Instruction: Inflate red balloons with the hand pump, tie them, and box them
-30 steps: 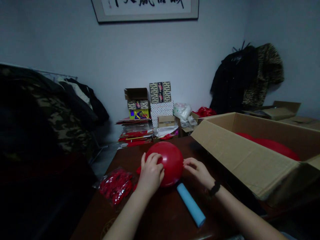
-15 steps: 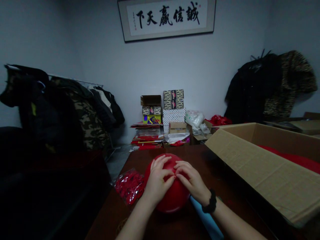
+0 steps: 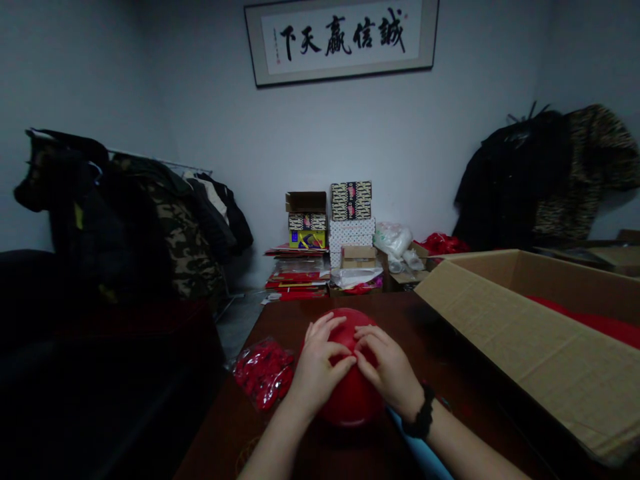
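A smooth, round red object (image 3: 353,400), dome-like and slightly shiny, rests on the dark wooden table in front of me; its exact kind I cannot make out. Over its left side lies my left hand (image 3: 323,360), thumb and index finger pinched at the object's middle, the other fingers resting on its surface. My right hand (image 3: 383,360), with a black band on the wrist, pinches at the same spot from the right. Whatever sits between the fingertips is too small to tell. Left of the object, a clear plastic bag (image 3: 265,373) of red pieces touches the table.
A large open cardboard box (image 3: 510,340) with red material inside stands at the right. Something blue (image 3: 425,457) lies under my right forearm. Beyond the table (image 3: 295,310) are stacked boxes (image 3: 351,230) and red papers (image 3: 297,280). Coats (image 3: 185,233) hang at the left.
The whole view has shifted slightly, so everything sits a little further right. Both hands keep their pinch at the middle of the red object, with the fingertips almost unmoved on it.
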`<state>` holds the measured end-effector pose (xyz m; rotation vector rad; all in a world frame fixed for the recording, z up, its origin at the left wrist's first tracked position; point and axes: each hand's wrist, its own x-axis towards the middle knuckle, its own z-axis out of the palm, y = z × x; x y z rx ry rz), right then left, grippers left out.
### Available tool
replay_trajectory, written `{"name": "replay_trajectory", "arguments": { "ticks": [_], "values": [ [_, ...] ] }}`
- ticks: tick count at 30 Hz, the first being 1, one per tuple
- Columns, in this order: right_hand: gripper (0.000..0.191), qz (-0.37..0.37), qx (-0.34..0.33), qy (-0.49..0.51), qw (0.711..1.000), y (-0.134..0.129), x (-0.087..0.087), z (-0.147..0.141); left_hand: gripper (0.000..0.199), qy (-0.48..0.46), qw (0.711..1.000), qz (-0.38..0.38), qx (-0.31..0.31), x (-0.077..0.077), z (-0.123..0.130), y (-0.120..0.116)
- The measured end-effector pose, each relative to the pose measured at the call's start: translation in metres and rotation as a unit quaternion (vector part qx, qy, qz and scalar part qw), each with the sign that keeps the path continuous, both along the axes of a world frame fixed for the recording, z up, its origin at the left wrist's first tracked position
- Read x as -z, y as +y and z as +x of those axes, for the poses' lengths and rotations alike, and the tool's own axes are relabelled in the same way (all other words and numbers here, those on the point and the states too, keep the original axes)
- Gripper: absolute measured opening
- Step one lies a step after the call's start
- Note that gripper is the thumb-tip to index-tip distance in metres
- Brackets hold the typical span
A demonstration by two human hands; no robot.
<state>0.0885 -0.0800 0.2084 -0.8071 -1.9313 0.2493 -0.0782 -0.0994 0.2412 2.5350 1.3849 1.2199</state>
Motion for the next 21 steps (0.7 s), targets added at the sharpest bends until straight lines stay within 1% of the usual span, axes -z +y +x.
{"name": "replay_trajectory", "arguments": {
  "ticks": [5, 8, 14, 21],
  "values": [
    [0.011, 0.001, 0.019, -0.01, 1.0, 0.0, -0.003, 0.0, 0.008, 0.009, 1.0, -0.009, -0.002, 0.0, 0.0, 0.004],
    [0.008, -0.022, 0.026, -0.004, 0.999, 0.004, -0.003, -0.001, 0.008, 0.021, 1.0, -0.005, 0.003, -0.001, 0.0, 0.004],
    [0.009, -0.078, 0.031, -0.001, 0.997, 0.007, -0.006, 0.001, 0.007, 0.031, 0.999, -0.007, 0.011, -0.003, 0.001, 0.005],
    [0.008, -0.112, 0.015, 0.022, 0.993, 0.006, -0.011, 0.003, 0.01, -0.038, 0.999, -0.012, 0.034, 0.005, 0.005, 0.014]
  ]
}}
